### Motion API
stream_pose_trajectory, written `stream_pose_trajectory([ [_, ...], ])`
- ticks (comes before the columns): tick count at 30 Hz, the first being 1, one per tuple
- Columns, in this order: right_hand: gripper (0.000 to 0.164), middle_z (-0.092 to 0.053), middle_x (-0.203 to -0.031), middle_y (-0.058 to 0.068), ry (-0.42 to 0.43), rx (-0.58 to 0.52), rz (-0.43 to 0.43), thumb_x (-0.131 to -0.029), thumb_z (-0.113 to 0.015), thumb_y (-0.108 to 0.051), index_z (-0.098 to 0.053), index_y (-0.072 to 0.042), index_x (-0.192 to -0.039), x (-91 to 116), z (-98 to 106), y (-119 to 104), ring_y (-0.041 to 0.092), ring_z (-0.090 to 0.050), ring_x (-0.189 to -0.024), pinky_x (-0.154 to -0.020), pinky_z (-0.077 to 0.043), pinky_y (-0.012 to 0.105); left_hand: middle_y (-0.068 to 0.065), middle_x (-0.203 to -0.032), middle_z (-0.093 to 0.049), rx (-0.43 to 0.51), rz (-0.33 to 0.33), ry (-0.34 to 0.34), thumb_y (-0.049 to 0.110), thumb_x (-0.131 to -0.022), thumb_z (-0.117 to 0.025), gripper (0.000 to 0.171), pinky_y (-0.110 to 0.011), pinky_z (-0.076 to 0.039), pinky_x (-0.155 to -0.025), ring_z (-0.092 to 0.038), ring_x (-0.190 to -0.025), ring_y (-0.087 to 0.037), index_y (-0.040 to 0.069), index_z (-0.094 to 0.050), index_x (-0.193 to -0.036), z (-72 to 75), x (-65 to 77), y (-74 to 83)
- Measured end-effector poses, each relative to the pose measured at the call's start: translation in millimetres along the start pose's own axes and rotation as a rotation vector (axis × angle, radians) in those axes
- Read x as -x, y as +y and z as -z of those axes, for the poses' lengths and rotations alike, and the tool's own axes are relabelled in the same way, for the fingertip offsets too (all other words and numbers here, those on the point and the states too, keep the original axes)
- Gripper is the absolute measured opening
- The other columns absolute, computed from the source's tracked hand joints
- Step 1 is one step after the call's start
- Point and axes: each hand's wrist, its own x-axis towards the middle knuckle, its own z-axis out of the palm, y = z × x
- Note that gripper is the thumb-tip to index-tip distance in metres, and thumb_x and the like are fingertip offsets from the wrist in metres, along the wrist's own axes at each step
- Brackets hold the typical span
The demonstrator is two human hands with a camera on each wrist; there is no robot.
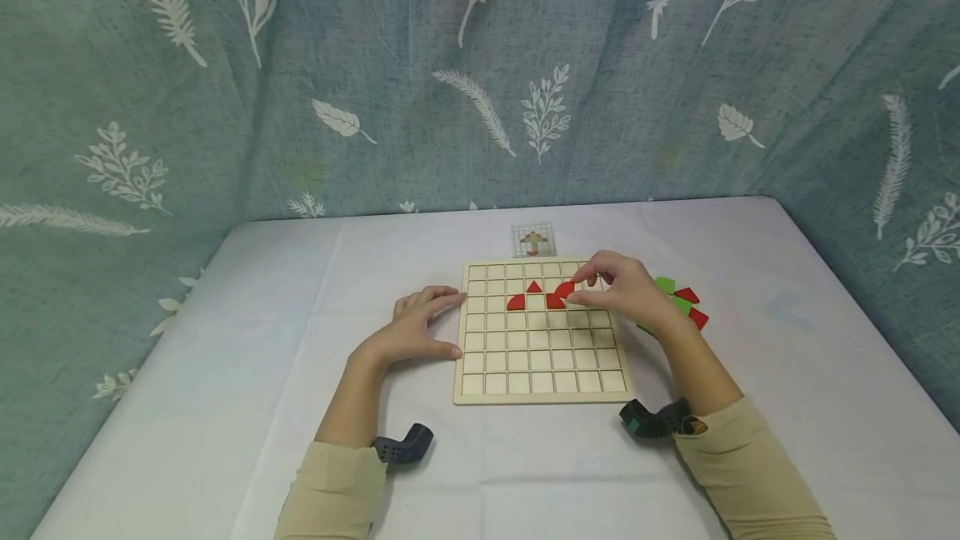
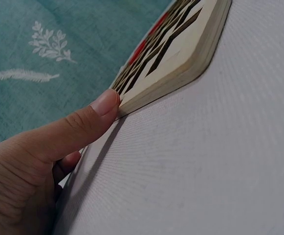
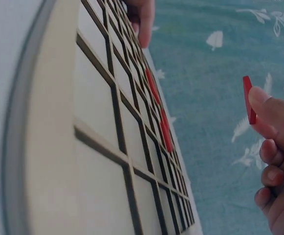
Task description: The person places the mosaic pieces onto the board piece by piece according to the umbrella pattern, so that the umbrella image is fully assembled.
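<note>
A square wooden grid board point(image 1: 545, 398) lies on the table. On it are a red triangle point(image 1: 533, 287), a red piece with a rounded side point(image 1: 516, 303) and another red piece point(image 1: 555, 302). Over the board's right part, my right hand point(image 1: 626, 286) pinches a thin red piece point(image 3: 249, 100) between thumb and index finger. The right wrist view shows this piece raised off the grid, edge-on. My left hand point(image 1: 412, 327) rests at the board's left side, thumb and fingertips touching its edge. In the left wrist view the thumb point(image 2: 105, 103) presses near the board's rim.
Loose green and red pieces point(image 1: 699, 318) lie right of the board, partly hidden by the right hand and forearm. A small picture card point(image 1: 534, 240) with a grid pattern sits behind the board. White cloth point(image 1: 300, 315) covers the table, and a leaf-patterned curtain point(image 1: 405, 107) hangs behind.
</note>
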Motion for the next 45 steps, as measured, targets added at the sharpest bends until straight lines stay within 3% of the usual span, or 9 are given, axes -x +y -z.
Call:
stream_pose_trajectory([
  [12, 0.025, -0.057, -0.078, 0.003, 0.04, 0.124, 0.096, -0.073, -0.082, -0.021, -0.071, -0.007, -0.091, -6, -33, -18, 0.022, -0.046, -0.077, -0.067, -0.037, 0.03, 0.0, -0.146, -0.035, 0.02, -0.02, -0.015, 0.044, -0.065, -0.083, 0.09, -0.055, -0.014, -0.108, -0.017, -0.137, -0.029, 0.025, -0.043, -0.143, 1.6, 0.7, 1.1],
  [24, 0.026, -0.064, -0.084, 0.009, 0.022, 0.135, 0.18, -0.072, -0.082, -0.023, -0.072, -0.008, -0.091, -17, -64, -27, 0.025, -0.053, -0.077, -0.064, -0.042, 0.028, 0.002, -0.146, -0.035, 0.007, -0.011, -0.014, 0.044, -0.065, -0.083, 0.09, -0.055, -0.015, -0.108, -0.017, -0.137, -0.028, 0.027, -0.043, -0.143, 2.1, 2.4, 0.7],
  [33, 0.028, -0.059, -0.079, -0.002, -0.024, 0.198, 0.145, -0.072, -0.082, -0.028, -0.073, -0.01, -0.091, -21, -82, -20, 0.013, -0.048, -0.078, -0.068, -0.044, 0.027, 0.002, -0.145, -0.035, 0.01, -0.003, -0.012, 0.045, -0.064, -0.083, 0.09, -0.057, -0.016, -0.107, -0.017, -0.137, -0.028, 0.027, -0.044, -0.142, 1.5, 2.1, -0.9],
  [45, 0.029, -0.063, -0.079, -0.004, 0.037, 0.257, 0.228, -0.069, -0.083, -0.031, -0.074, -0.011, -0.088, -18, -99, -9, 0.01, -0.052, -0.074, -0.068, -0.045, 0.025, -0.002, -0.146, -0.036, 0.005, -0.013, -0.003, 0.047, -0.063, -0.083, 0.092, -0.055, -0.013, -0.109, -0.019, -0.138, -0.029, 0.024, -0.044, -0.143, 1.3, 1.6, 1.7],
])
